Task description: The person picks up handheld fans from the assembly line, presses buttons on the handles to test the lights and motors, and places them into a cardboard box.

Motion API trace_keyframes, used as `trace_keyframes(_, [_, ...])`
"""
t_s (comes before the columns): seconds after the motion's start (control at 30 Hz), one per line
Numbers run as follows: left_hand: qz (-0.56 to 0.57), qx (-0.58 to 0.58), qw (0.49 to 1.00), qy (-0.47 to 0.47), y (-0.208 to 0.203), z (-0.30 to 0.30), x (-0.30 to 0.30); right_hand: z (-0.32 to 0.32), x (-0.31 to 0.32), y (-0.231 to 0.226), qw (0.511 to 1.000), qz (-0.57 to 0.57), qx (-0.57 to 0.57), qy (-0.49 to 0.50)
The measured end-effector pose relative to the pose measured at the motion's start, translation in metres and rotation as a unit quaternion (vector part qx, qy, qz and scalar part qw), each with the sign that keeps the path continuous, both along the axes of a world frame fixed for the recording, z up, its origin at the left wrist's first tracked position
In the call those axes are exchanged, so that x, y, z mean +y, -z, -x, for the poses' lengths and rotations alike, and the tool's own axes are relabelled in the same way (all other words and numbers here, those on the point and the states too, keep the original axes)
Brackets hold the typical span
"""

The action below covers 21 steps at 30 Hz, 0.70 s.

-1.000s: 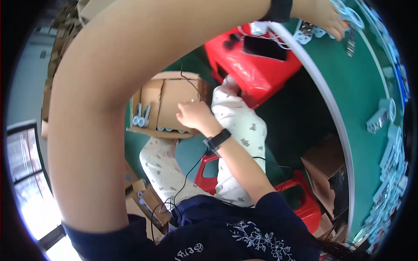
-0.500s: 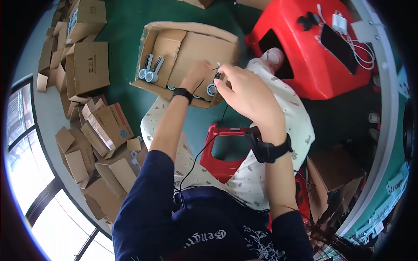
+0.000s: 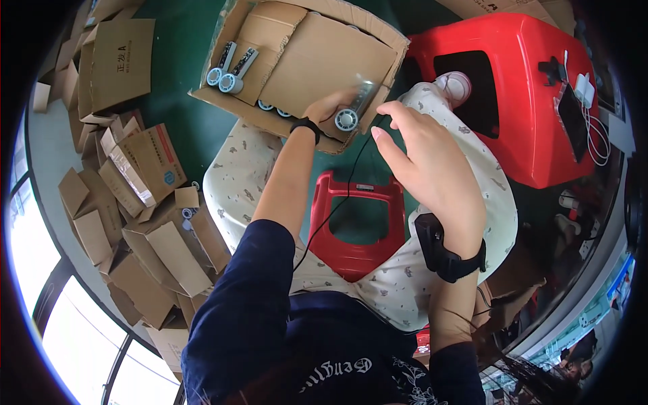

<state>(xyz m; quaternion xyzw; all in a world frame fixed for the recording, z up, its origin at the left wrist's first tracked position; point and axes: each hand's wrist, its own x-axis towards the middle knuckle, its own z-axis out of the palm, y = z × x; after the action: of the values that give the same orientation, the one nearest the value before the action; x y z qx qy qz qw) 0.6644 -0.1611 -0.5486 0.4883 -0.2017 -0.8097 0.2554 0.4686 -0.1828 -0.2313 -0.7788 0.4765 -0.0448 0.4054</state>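
Note:
An open cardboard box (image 3: 236, 106) lies ahead of my knees. Inside its right side, my left hand (image 3: 327, 106) is closed on a round-headed device with a stick-like handle (image 3: 346, 120); its fingertips and the handle are blurred. Two similar devices (image 3: 231, 83) lie side by side at the box's left, and more round heads (image 3: 265, 105) peek from under a cardboard flap. My right hand (image 3: 428, 152) hovers just right of the box, thumb and forefinger apart, holding nothing. A thin black cable (image 3: 349, 192) runs up from my lap to near its fingertips.
A red stool (image 3: 513, 88) at the right carries a phone (image 3: 572, 121), a white charger and a cable. Another red stool (image 3: 358, 253) is between my legs. Several cardboard boxes (image 3: 125, 64) are heaped along the left by the windows.
The view has shifted. My right hand has drawn away from the box to the right. My left hand has moved right, onto the round-headed device by the box's right side.

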Motion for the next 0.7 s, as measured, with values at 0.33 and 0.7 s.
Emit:
trace_keyframes(0.33, [0.018,-0.042,0.998,-0.030,0.020,-0.020,0.002,-0.028,0.015,0.001,0.996,0.000,0.013,-0.088])
trace_keyframes(0.7, [0.127,-0.695,0.660,0.257,-0.011,-0.119,-0.049,-0.031,0.019,0.009,0.993,-0.007,0.057,-0.100])
